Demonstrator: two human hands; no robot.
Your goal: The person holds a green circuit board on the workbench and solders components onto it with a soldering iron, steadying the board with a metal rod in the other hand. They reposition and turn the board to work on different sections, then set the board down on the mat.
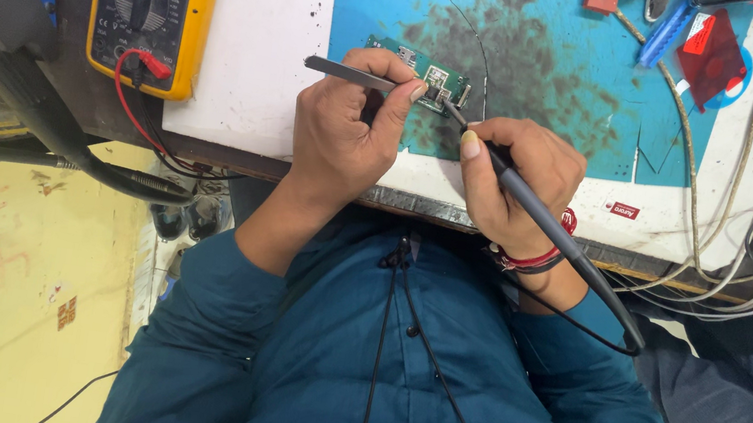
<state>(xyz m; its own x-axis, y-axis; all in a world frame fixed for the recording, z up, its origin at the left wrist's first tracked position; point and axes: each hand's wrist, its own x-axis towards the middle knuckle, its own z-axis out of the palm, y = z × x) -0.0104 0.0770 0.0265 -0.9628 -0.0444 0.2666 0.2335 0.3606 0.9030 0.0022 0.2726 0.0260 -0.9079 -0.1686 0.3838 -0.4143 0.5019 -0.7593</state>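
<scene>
On blue mat's (pixel 552 79) near edge: circuit board (pixel 416 68).

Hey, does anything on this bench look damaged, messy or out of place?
Yes. The blue work mat has a large dark, sooty stain around the small green circuit board, like scorching or residue. The left hand holds tweezers and the right hand a soldering iron at the board.
</scene>
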